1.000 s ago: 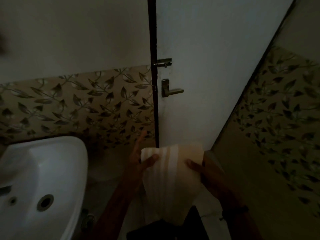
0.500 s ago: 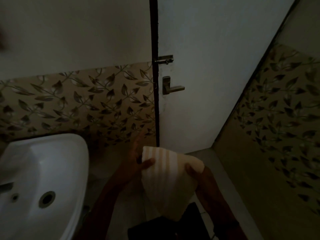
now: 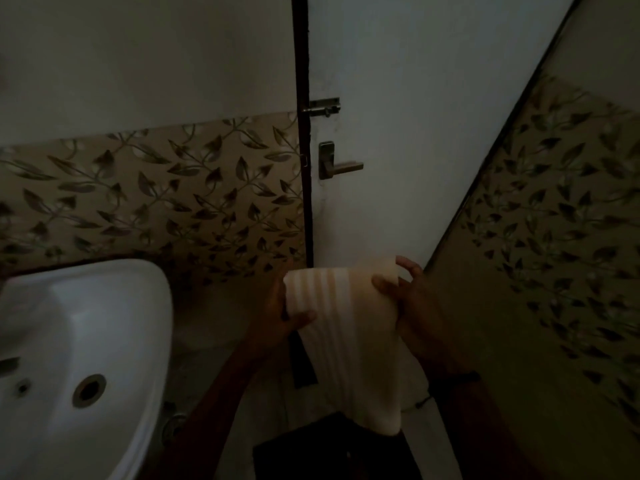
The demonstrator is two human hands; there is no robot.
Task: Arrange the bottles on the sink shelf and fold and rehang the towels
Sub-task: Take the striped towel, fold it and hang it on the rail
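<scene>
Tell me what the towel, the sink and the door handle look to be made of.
Towel: soft woven cloth, cream with pale stripes; it drapes and creases.
Sink: likely glazed white ceramic; smooth, faintly glossy.
Door handle: apparently brushed metal, dull grey-brown sheen; dim light leaves it uncertain.

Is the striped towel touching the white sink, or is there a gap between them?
Apart. In the head view the striped towel hangs between the left hand and the right hand, and dark floor shows between it and the sink.

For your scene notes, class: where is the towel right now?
In the head view the towel hangs low at centre, held between the left hand and right hand, right of the sink, below the door handle.
</scene>
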